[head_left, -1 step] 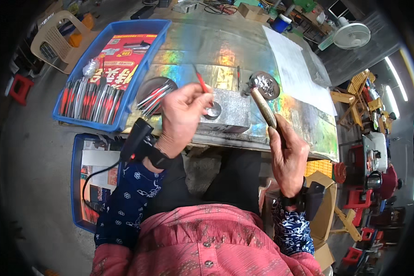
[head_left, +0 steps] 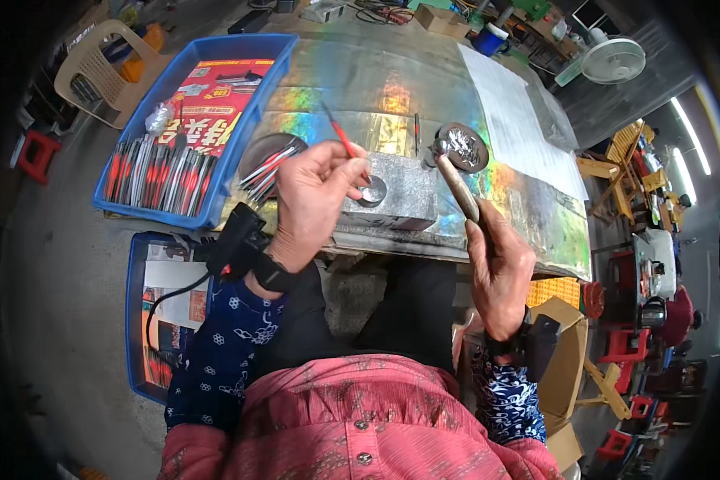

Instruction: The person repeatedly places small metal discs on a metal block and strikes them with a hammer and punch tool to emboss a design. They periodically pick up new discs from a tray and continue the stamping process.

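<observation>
My left hand (head_left: pixel 316 200) is closed in a pinch on a slim red stick with a thin dark tip (head_left: pixel 342 138), its tip pointing up and away to the left. Just beyond these fingers is a grey metal block (head_left: pixel 408 188) with a round metal disc (head_left: pixel 372 191) on top. A small hammer (head_left: pixel 458 186) with a pale wooden handle is gripped in my right hand (head_left: pixel 500 268); its head is over the table, beside a round dish of shiny silver pieces (head_left: pixel 464 147). Left of my left hand, similar thin red and silver sticks (head_left: pixel 270 170) lie in a dark round dish.
A blue tray (head_left: pixel 208 210) at the left holds several rows of red and silver sticks on a red printed sheet. Another blue tray (head_left: pixel 128 320) sits lower. White paper (head_left: pixel 520 120) covers the table's right side. A small fan (head_left: pixel 612 62) stands beyond, and a cardboard box (head_left: pixel 564 352) is at the right.
The red stick in my left hand has tilted a little to the left, and its tip now shows more sharply. My right hand and the hammer have barely shifted.
</observation>
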`<action>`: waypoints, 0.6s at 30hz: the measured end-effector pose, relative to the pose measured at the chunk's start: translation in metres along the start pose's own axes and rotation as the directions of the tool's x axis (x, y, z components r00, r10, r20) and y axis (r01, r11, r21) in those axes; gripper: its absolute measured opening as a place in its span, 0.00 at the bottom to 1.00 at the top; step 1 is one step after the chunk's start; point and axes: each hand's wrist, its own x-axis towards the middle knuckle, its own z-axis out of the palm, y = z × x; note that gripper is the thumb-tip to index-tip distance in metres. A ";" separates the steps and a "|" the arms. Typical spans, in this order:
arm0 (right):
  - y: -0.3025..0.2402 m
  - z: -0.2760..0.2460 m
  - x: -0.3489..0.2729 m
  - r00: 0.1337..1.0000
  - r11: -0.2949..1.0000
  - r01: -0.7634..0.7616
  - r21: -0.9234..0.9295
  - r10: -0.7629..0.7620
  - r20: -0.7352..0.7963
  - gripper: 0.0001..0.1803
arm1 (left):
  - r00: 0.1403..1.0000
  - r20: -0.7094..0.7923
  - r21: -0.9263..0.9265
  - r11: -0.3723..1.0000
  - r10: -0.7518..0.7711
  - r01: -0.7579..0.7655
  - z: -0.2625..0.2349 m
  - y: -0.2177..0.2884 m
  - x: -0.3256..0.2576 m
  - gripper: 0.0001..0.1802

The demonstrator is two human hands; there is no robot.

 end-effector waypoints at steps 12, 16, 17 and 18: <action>0.038 0.066 -0.024 0.997 0.963 0.038 -0.268 -0.053 -0.047 0.27 | 0.965 -0.025 -0.304 0.921 -0.262 0.242 -0.031 0.012 -0.013 0.09; 0.035 0.077 -0.030 1.000 0.969 0.010 -0.245 -0.010 -0.001 0.29 | 0.955 -0.053 -0.296 0.918 -0.290 0.263 -0.037 0.013 -0.016 0.09; 0.034 0.078 -0.031 1.000 0.979 0.004 -0.206 -0.003 0.004 0.30 | 0.957 -0.051 -0.296 0.919 -0.286 0.259 -0.038 0.014 -0.017 0.09; 0.032 0.080 -0.032 1.000 0.980 -0.007 -0.201 0.013 0.026 0.29 | 0.957 -0.053 -0.298 0.919 -0.286 0.258 -0.040 0.014 -0.018 0.09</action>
